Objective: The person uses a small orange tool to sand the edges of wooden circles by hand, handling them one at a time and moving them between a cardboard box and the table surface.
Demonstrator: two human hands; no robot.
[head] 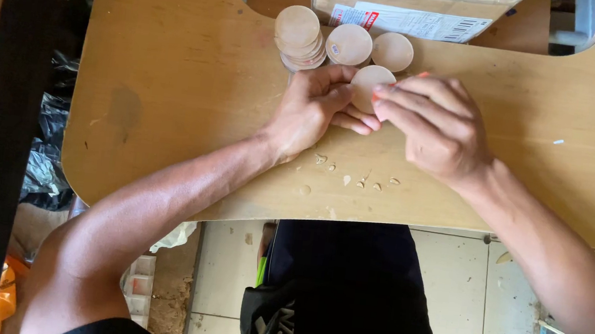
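My left hand (pixel 315 106) holds a pale round wooden disc (pixel 368 81) upright above the wooden tabletop (pixel 174 80). My right hand (pixel 435 122) is closed on a thin orange-tipped tool (pixel 420 75) and presses it against the disc's right edge. Just beyond the hands stand a stack of similar discs (pixel 299 36) and two more discs (pixel 349 43) lying side by side. Small pale shavings (pixel 355 180) lie on the table below my hands.
A cardboard box with a white label (pixel 410 9) sits in the cut-out at the far edge. The table's near edge runs above my lap and the tiled floor (pixel 227 277). Black plastic bags (pixel 48 155) lie at the left.
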